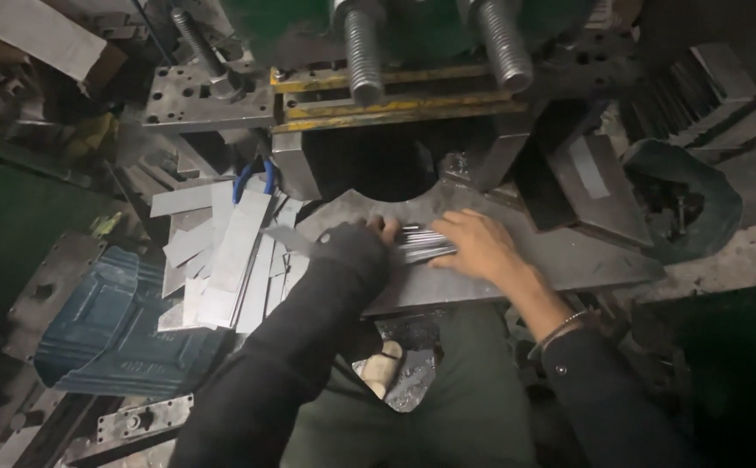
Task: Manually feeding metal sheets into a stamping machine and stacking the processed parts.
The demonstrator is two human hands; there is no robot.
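1. Stack of thin metal strips [423, 243]: it lies at the centre of the frame on the steel press table [586, 260], its long edges bunched together between the two hands.
2. Left hand [362, 241]: mostly hidden by a dark sleeve; the fingertips curl over the left end of the stack, closed on it.
3. Right hand [475, 244]: fingers together and nearly flat, pressed down on the right end of the stack, gripping it from above; a thin bracelet [562, 328] sits at the wrist.
4. Loose metal strips [231, 251]: a scattered heap at left centre, just beside the left forearm.
5. Blue-handled pliers [255, 178]: above that heap.
6. Threaded press rods [362, 52]: upright at the top centre, above the yellow-edged die plate [395, 108].
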